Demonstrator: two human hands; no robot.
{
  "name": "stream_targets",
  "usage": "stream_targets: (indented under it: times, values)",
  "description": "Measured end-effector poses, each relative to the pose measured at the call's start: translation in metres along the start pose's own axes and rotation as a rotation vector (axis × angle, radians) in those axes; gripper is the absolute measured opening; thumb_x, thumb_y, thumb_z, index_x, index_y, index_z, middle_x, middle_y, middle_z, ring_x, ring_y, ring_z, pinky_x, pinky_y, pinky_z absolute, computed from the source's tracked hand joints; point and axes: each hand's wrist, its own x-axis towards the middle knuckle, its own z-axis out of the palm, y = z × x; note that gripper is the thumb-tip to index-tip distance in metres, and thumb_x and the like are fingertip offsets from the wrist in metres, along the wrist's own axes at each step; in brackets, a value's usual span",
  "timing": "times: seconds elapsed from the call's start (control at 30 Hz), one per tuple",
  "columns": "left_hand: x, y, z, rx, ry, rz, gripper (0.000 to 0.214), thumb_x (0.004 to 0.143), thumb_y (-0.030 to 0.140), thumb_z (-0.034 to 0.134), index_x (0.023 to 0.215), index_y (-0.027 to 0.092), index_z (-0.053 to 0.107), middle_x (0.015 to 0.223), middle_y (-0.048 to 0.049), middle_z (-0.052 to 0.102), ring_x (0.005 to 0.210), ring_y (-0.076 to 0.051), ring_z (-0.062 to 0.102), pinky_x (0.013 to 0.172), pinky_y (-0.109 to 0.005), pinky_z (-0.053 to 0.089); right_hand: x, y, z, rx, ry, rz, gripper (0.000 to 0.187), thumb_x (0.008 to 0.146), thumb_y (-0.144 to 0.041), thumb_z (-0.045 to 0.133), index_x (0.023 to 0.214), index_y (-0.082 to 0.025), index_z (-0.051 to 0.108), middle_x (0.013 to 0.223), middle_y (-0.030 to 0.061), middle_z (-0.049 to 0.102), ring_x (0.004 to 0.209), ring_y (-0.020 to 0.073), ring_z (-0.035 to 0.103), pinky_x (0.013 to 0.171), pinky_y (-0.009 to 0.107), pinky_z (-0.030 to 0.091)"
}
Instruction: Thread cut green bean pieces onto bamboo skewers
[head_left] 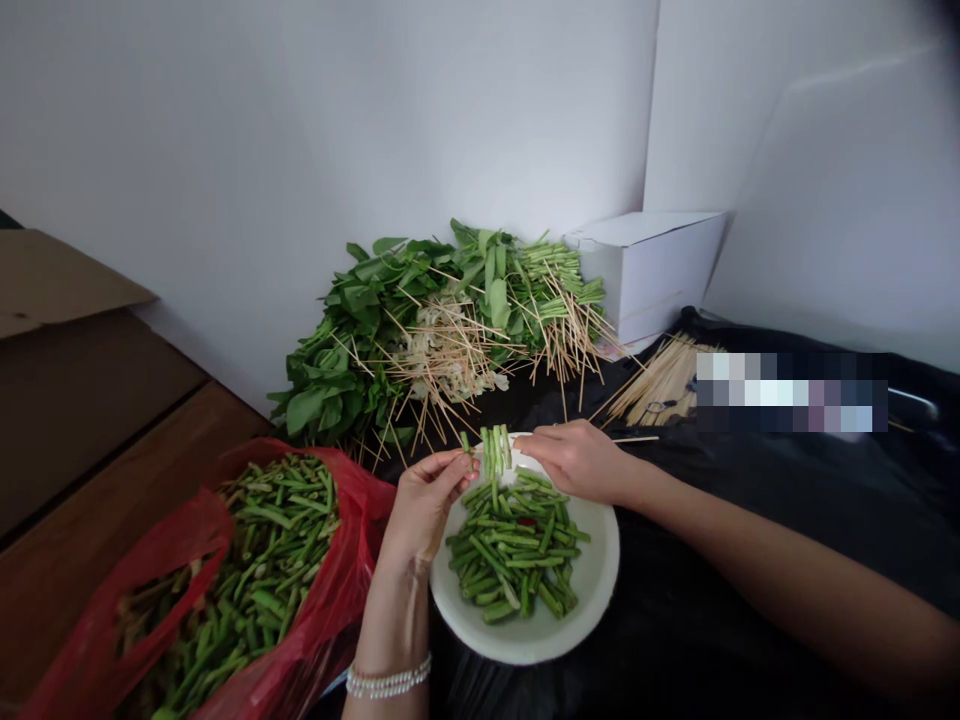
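My left hand pinches a short piece of green vegetable stem at the tip of a skewer. My right hand is closed round the wooden skewer, whose blunt end sticks out to the right. Several cut green stems are threaded side by side on it between my hands. Right below them is a white bowl with a heap of cut green stems in it. A small dark red spot shows among the heap.
A red plastic bag full of cut stems stands on the left. Behind the bowl lie skewered leafy greens and pale skewered pieces. Bare skewers lie at right, near a white box. Black plastic covers the surface.
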Motion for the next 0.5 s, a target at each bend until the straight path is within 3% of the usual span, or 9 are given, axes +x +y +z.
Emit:
stream_targets:
  times: [0.23, 0.43, 0.5]
  values:
    - [0.0, -0.004, -0.001, 0.178, -0.048, 0.078, 0.027, 0.056, 0.028, 0.088, 0.078, 0.016, 0.078, 0.069, -0.003, 0.073, 0.059, -0.01, 0.062, 0.06, -0.02, 0.05, 0.001, -0.003, -0.001, -0.063, 0.045, -0.021, 0.028, 0.092, -0.015, 0.041, 0.108, -0.016, 0.064, 0.075, 0.002, 0.062, 0.062, 0.0124, 0.052, 0.058, 0.025, 0.034]
    - [-0.005, -0.003, -0.009, 0.77, -0.308, 0.235, 0.009, 0.071, 0.023, 0.075, 0.078, 0.02, 0.079, 0.073, -0.0051, 0.075, 0.065, -0.019, 0.065, 0.061, -0.027, 0.049, 0.0, 0.0, 0.0, -0.096, 0.089, 0.025, 0.028, 0.095, -0.018, 0.04, 0.109, -0.016, 0.064, 0.076, 0.0016, 0.062, 0.064, 0.0117, 0.053, 0.058, 0.025, 0.033]
    - [-0.007, -0.004, -0.011, 0.956, -0.408, 0.291, 0.014, 0.071, 0.016, 0.069, 0.078, 0.024, 0.079, 0.073, -0.0033, 0.075, 0.064, -0.02, 0.065, 0.061, -0.027, 0.047, 0.0, 0.0, 0.0, -0.097, 0.087, 0.028, 0.028, 0.094, -0.017, 0.04, 0.109, -0.016, 0.064, 0.076, 0.0017, 0.062, 0.065, 0.0117, 0.053, 0.058, 0.025, 0.033]
